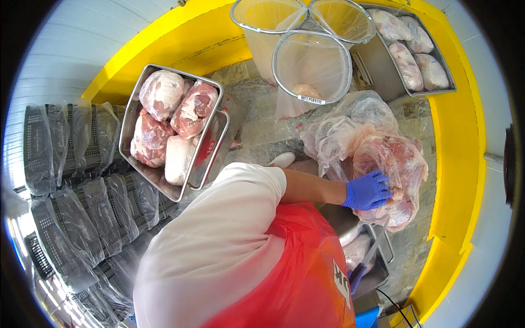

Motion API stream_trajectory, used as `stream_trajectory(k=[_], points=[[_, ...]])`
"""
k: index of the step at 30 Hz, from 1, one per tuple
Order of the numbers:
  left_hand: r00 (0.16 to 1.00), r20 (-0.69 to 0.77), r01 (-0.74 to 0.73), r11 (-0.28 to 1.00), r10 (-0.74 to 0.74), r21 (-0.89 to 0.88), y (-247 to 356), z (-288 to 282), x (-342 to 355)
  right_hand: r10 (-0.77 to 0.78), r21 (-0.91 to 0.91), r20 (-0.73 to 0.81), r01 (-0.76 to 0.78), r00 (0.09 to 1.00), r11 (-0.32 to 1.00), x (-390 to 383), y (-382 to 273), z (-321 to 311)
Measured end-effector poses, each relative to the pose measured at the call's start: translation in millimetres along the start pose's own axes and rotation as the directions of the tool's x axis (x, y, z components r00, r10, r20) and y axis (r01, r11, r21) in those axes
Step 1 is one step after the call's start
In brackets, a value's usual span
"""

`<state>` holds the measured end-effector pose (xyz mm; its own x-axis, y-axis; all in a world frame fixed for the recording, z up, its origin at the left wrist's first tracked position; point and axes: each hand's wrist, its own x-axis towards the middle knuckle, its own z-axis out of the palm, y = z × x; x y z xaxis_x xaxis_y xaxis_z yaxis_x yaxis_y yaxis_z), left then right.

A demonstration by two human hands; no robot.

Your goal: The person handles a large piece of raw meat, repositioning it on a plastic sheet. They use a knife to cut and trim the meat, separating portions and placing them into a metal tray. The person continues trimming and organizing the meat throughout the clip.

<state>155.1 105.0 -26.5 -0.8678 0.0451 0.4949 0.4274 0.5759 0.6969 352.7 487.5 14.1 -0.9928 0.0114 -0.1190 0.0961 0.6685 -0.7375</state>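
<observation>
A large piece of raw meat lies on clear plastic wrap at the right. My left hand, in a blue glove, reaches across to it; its fingers curl against the near side of the meat. Lower down, my right hand, also blue-gloved, is mostly hidden behind the red apron. It is closed around the handle of a knife, whose blade points up toward the meat. Crumpled clear plastic spreads beside and behind the meat.
Wrapped meat fills metal bins at the left, far right and below the knife. Hoops with clear bags stand ahead. Black crates line the left; a yellow wall base curves along the right.
</observation>
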Motion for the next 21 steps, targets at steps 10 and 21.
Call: stream_trajectory(k=[10,21], points=[[0.908,0.309,-0.344,0.924,0.282,0.165,36,-27,-19,-0.167,-0.285,-0.033,0.151,0.985,0.947,70,-169,-37],[0.91,0.354,-0.184,0.975,0.217,-0.125,10,-68,-23,-0.05,-0.638,0.232,0.191,0.971,0.746,63,-234,-46]])
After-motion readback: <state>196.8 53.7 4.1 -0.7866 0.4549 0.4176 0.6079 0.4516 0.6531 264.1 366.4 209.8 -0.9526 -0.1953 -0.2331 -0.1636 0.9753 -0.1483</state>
